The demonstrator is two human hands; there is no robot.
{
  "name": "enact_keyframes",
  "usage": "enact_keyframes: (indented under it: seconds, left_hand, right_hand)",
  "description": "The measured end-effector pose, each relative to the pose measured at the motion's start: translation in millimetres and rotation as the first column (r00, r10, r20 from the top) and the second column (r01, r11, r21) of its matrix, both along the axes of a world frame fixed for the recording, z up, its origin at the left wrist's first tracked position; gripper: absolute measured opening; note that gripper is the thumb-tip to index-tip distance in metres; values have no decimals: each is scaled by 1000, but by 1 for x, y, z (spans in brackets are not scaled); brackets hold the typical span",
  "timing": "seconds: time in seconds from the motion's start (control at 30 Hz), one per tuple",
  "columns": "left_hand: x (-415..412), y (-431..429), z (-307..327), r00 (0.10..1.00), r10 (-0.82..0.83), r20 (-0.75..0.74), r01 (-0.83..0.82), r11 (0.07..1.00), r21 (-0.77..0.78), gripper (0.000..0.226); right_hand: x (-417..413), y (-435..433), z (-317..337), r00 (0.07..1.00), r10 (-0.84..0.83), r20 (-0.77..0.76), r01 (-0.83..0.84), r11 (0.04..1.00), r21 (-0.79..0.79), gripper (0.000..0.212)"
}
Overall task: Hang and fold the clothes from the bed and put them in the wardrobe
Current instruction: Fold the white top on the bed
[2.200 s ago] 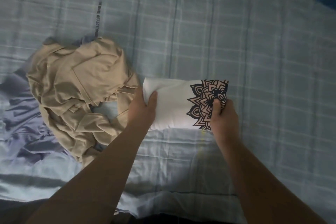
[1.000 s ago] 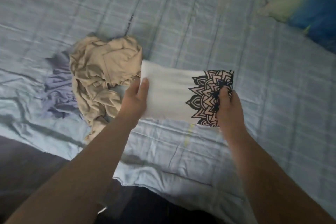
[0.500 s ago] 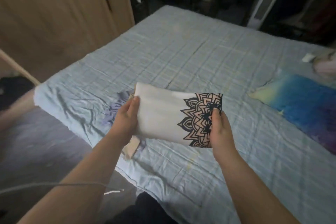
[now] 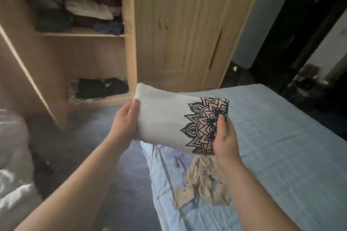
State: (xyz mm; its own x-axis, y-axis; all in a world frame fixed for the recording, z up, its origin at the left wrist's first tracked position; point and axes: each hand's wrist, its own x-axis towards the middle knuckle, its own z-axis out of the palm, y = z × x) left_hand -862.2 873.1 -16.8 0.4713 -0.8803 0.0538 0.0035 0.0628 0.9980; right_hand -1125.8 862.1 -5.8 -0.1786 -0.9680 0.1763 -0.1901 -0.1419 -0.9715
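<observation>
A person holds a folded white T-shirt [image 4: 165,118] in the air between the bed [image 4: 281,155] and the open wardrobe [image 4: 129,43]. The left hand [image 4: 125,122] has its grip clamped on the plain end of the bundle, fingers curled round its edge. The right hand [image 4: 224,137] has its grip clamped on the printed end, thumb pressed onto the pattern. The shirt touches neither the bed nor any shelf.

Folding of this piece looks finished, and the step in hand appears to be the carry to the wardrobe. The next move would call for choosing a spot. The upper shelf [image 4: 80,33] is heaped with dark and pale clothes, the bottom compartment [image 4: 99,90] holds dark ones, and the doors [image 4: 178,24] to the right are closed. The bundle would need to go in flat, both ends supported, so the folds do not slip open.

On the near corner of the bed a crumpled beige garment [image 4: 204,180] lies partly over a purple garment [image 4: 178,157]. Both are unfolded, so the task is judged not yet done.

No brand, label or wording can be read. The shirt bears only a black and peach mandala print [image 4: 206,127], and a small mark on the bedsheet is too blurred to make out.
</observation>
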Motion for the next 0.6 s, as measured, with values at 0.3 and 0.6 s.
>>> enact_keyframes:
  seconds: [0.3,0.6]
  left_hand:
    - [236,-26,27,956,291,-42,-294,950,-102,32]
    - [396,-88,37,935,354,1,-351,928,-127,46]
  right_hand:
    - [259,-112,32,957,288,46,-280,951,-127,26]
    - [428,-200,31,939,336,70,-329,940,-93,22]
